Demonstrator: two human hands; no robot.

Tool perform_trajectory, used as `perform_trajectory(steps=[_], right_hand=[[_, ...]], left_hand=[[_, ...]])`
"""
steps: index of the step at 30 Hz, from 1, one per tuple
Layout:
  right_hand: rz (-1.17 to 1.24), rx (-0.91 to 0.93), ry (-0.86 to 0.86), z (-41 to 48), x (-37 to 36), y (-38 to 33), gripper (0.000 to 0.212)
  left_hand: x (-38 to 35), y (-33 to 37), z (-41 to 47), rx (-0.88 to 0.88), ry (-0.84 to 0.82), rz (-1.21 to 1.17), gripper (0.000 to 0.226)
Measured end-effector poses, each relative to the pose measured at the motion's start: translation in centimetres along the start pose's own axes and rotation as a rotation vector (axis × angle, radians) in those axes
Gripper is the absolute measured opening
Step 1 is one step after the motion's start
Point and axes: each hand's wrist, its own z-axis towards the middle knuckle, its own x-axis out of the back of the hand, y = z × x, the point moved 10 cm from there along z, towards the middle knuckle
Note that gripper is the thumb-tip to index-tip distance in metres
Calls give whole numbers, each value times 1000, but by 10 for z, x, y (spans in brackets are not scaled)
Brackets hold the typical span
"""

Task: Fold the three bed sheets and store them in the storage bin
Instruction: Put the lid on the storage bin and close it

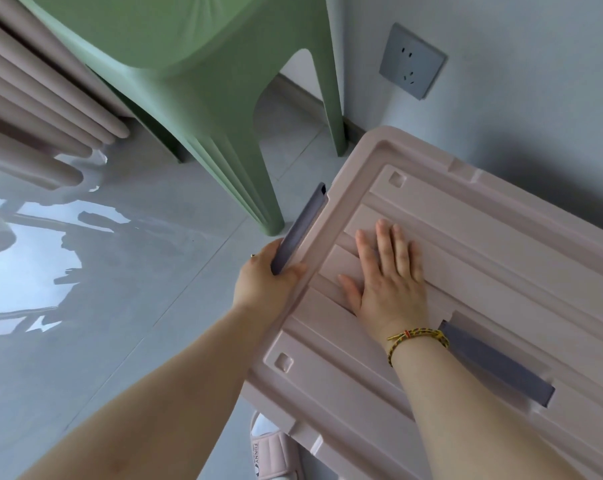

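My left hand [265,275] is curled round the grey-purple plastic end latch [302,226] of the pale pink plastic storage bin [276,410], which sits on the glossy grey tiled floor [120,306] beside the stacked green plastic stools [203,98]. My right hand [386,275] lies flat on the ribbed pink lid [501,265], fingers spread, gripping nothing. I reckon it is there to steady the lid while I work the latch. No bed sheets are in view, so I can't tell whether they're inside.
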Motion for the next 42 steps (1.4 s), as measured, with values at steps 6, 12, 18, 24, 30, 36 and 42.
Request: perform_trajectory(steps=[6, 12, 18, 24, 30, 36, 42], right_hand=[[12, 10, -18, -1, 1, 1, 62], [128, 45, -285, -5, 1, 1, 66], [194, -268, -10, -64, 63, 82, 44], [241, -650, 63, -201, 97, 215, 46], [554, -1170, 57, -338, 73, 328, 60], [1516, -1507, -185, -409, -15, 312, 101], [1890, -1466, 29, -383, -35, 301, 101]], left_hand=[[-3, 7, -6, -62, 36, 71, 34], [-9, 13, -15, -44, 46, 271, 45], [-49, 68, -79, -323, 55, 513, 52], [-217, 127, -204, -718, -355, 711, 55], [-326, 109, -252, -715, -517, 1150, 90], [-334, 100, -245, -649, -469, 1340, 99], [-339, 97, -245, -616, -470, 1458, 92]])
